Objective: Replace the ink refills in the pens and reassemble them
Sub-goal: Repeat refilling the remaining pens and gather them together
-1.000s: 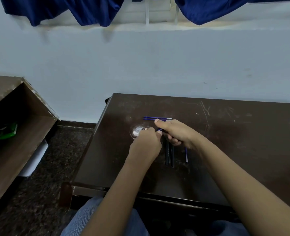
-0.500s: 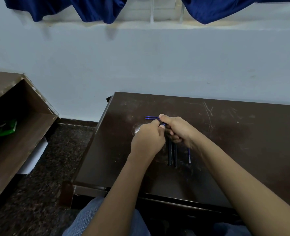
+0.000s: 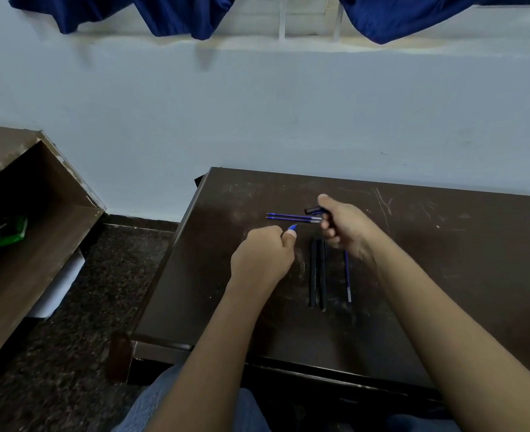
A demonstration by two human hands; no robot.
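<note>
My right hand (image 3: 343,227) grips a dark pen barrel (image 3: 314,210) whose end sticks out to the left above the dark table (image 3: 444,275). My left hand (image 3: 263,254) pinches a small blue pen tip piece (image 3: 292,227) between thumb and fingers, a short gap from the barrel. Two blue refills (image 3: 293,217) lie side by side on the table between and behind the hands. Two black pens (image 3: 317,272) lie parallel, pointing toward me. A single blue refill (image 3: 347,275) lies to their right, partly under my right wrist.
The table's left edge (image 3: 170,263) drops to a speckled dark floor (image 3: 70,322). An open brown wooden shelf (image 3: 24,229) stands at left with a green packet (image 3: 10,233) inside. A pale wall is close behind; blue cloth (image 3: 179,14) hangs above.
The hands were joined on one pen; now they have pulled apart. My left hand came away with the blue tip piece and my right moved right and back with the barrel.
</note>
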